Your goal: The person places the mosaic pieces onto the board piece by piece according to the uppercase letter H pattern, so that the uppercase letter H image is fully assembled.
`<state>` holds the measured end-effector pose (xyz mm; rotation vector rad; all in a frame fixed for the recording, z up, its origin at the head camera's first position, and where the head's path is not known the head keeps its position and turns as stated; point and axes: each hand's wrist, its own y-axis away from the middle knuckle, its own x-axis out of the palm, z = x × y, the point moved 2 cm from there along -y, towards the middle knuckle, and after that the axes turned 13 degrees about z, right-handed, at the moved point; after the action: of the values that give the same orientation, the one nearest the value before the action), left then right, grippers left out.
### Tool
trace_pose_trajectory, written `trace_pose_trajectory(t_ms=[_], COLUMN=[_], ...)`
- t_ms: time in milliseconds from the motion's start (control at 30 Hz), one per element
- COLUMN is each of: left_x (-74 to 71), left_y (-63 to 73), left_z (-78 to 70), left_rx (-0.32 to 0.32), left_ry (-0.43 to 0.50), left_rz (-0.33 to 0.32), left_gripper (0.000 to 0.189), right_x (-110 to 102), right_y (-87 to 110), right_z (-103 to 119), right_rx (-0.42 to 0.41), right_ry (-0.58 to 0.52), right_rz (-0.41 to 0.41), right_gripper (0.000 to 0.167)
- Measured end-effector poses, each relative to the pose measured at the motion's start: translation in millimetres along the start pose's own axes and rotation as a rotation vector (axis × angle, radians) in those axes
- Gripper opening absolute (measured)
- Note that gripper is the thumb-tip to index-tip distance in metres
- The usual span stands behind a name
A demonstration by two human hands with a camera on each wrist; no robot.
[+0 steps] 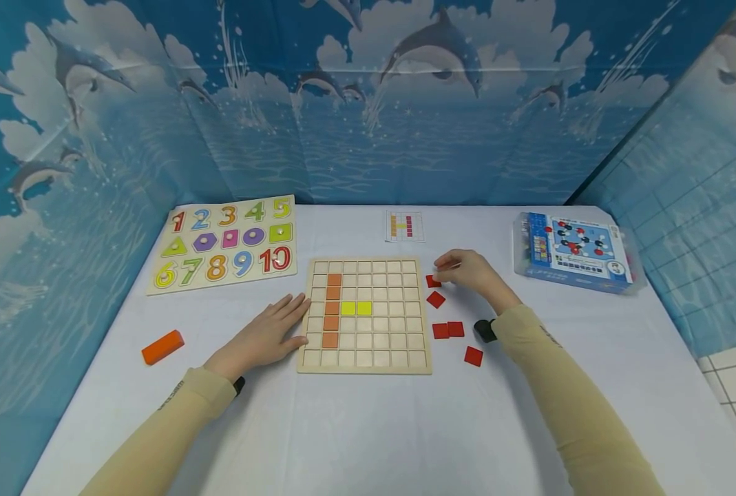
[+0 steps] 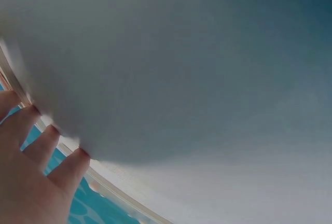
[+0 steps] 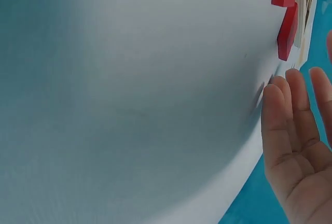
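A wooden grid board lies in the middle of the white table. Several orange tiles form a column on its left side, and two yellow tiles sit in a row beside them. My left hand lies flat with fingers straight, fingertips at the board's left edge. To the right of the board are several loose red tiles. Over the farthest red tile is my right hand, fingertips right at it. In the right wrist view the fingers look nearly straight, with nothing between them.
A number and shape puzzle board lies at the back left, with an orange block in front of it. A small pattern card lies behind the grid board. At the back right stands a plastic box.
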<state>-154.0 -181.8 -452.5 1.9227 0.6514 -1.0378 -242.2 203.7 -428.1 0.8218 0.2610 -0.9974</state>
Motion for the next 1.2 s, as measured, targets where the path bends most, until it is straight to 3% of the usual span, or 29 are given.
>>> trace_pose_trajectory(t_ms=[900, 1200], left_x=[-1.5, -0.8], left_y=[-0.5, -0.4], left_z=[-1.8, -1.1], left_rx=[-0.007, -0.016], left_ry=[0.002, 0.006], left_rz=[0.001, 0.006], left_gripper=[0.073, 0.074], right_x=[11.2, 11.5], right_y=[-10.0, -7.4], right_z=[6.4, 5.7], right_rx=[0.027, 0.047], right_ry=[0.165, 0.133], right_rz=[-0.029, -0.012], right_gripper=[0.031, 0.024])
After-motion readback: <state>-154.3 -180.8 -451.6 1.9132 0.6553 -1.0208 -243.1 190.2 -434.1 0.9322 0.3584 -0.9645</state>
